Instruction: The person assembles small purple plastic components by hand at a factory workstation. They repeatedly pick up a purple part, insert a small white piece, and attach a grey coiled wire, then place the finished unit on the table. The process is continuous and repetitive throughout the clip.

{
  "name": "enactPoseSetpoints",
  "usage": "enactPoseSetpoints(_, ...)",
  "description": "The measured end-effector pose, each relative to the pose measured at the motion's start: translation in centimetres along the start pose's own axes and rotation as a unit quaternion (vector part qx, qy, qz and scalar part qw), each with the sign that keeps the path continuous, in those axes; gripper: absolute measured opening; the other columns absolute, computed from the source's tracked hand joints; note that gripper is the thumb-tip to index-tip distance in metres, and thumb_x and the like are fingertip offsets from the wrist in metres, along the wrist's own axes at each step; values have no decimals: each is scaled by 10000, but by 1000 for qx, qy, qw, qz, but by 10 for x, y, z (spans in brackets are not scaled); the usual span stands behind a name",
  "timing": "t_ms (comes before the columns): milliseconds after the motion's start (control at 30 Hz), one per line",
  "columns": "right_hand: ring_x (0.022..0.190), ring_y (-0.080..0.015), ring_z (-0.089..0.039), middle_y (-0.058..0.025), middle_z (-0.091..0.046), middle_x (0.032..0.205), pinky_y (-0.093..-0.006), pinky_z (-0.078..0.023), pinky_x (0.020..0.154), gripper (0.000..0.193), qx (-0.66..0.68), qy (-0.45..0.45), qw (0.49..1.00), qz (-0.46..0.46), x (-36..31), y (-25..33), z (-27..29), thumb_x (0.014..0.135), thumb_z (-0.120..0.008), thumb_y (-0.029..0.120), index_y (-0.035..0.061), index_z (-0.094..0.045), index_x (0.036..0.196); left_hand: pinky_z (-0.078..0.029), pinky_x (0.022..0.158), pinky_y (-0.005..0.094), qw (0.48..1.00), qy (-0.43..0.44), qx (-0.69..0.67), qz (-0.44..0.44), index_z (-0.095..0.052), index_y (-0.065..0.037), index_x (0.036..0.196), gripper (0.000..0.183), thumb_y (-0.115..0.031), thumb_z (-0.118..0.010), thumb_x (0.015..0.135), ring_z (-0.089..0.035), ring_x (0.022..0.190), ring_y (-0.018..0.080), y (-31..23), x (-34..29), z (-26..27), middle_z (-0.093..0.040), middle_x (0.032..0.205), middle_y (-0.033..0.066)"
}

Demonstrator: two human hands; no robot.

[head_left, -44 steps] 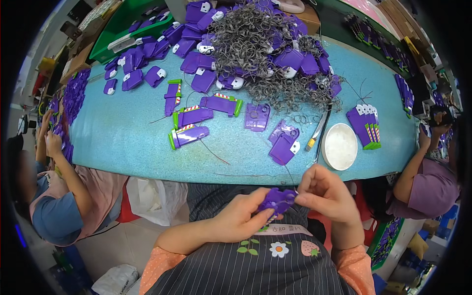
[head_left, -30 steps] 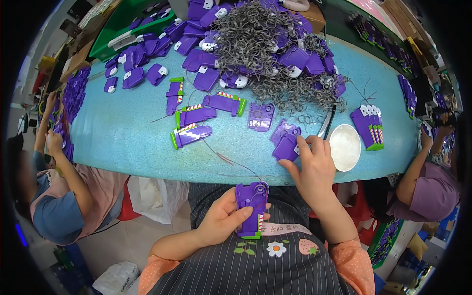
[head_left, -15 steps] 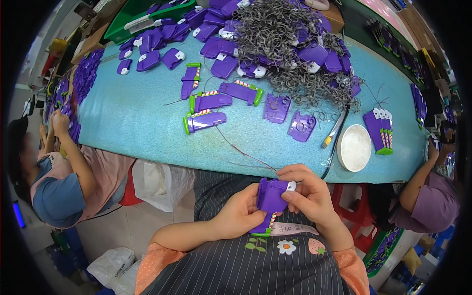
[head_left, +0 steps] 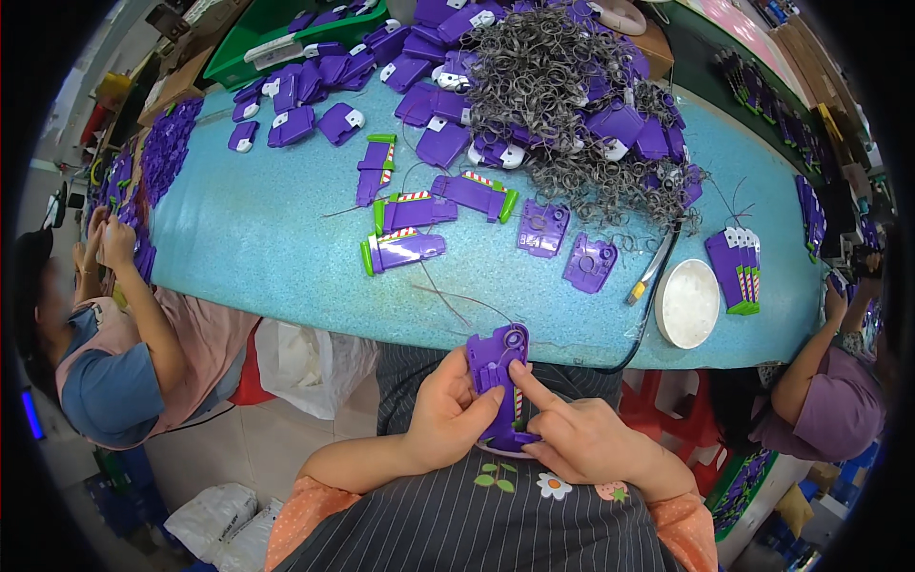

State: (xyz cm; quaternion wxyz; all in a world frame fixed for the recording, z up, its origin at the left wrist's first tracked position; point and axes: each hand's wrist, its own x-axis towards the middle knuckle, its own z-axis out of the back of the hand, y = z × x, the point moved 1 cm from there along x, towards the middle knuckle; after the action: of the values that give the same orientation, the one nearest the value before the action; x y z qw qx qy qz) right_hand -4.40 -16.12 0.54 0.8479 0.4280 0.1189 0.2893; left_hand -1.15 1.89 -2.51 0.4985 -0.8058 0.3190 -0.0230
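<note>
My left hand [head_left: 444, 412] is closed around the left edge of a purple plastic wing-shaped part [head_left: 491, 360], its thumb lying across the front. The part is upright over my lap, with ribs and a round ring facing me and a striped, green-trimmed piece lower down. With its index finger laid along the part, my right hand [head_left: 583, 437] grips the lower end; some fingertips are hidden. A thin wire [head_left: 477, 303] runs near the part's top. Beyond on the table lie purple wing pieces with green ends [head_left: 405, 250] and two flat purple shells [head_left: 591, 262].
A tangled heap of grey wire rings [head_left: 543, 86] covers purple parts at the back. A white bowl [head_left: 688, 329], a yellow-tipped cable [head_left: 640, 289] and a stack of finished-looking wings [head_left: 734, 272] are at right. A green bin [head_left: 229, 59] stands back left. People work on both sides.
The part has turned over, from its smooth face to its ribbed inner face. My right hand has moved from its upper right corner down to its lower end.
</note>
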Motion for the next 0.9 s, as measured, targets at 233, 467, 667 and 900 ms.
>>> enactPoseSetpoints(233,644,-214,-619,-311,-466,1201,-341,-492,595,164,296,-104,948,57,-15,-26,5,790,-605,90,6,-472,837,-432,920,338,989,94,-77,80,-277,-2,1290,435,67,-379,873,-527,1083,222,-1,-1,-3,-491,1197,167)
enactPoseSetpoints(467,577,-81,-534,-146,-521,1027,-176,-439,497,197,377,-238,883,-147,-14,-16,20,803,-550,-43,-56,-526,998,-453,884,327,986,96,-37,134,-279,-7,1292,472,71,-427,851,-559,1020,188,2,2,-14,-518,1127,127)
enactPoseSetpoints(667,542,-50,-540,-144,-518,1085,-164,-420,446,236,409,-174,873,-202,4,-25,11,777,-603,-35,-29,-581,1012,-440,905,316,980,122,-9,158,-281,5,1275,480,80,-423,823,-525,1083,182,-3,1,-16,-505,1152,137)
enactPoseSetpoints(900,551,-47,-548,-141,-529,1073,-164,-431,460,219,349,-212,887,-215,7,-21,6,771,-618,-25,-35,-586,987,-431,895,300,977,144,61,143,-303,21,1255,414,25,-444,865,-520,1062,161,-7,7,-15,-497,1150,140)
